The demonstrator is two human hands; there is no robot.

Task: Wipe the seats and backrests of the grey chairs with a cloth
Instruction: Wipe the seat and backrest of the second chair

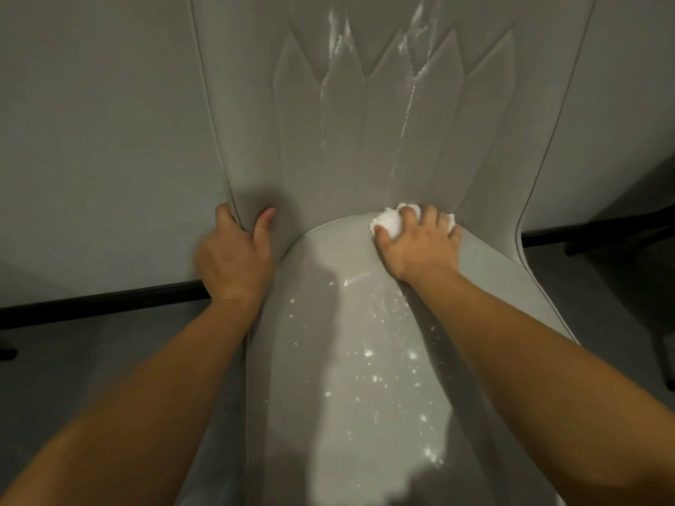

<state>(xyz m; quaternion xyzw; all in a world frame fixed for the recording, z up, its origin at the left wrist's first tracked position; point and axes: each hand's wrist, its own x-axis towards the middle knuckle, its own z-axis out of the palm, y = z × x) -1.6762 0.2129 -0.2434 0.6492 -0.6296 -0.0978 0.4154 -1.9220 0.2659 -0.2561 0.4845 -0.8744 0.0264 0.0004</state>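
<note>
the grey chair [365, 147] fills the frame's centre, its quilted backrest streaked with white drips and its seat [365, 359] speckled white. the right hand [416, 242] curls its fingers round a balled white cloth [389, 222] at the seat-back crease. the left hand [235, 253] grips the backrest's left edge.

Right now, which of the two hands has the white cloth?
The right hand, at the back of the seat, grips the white cloth. The left hand only holds the backrest's edge.
</note>
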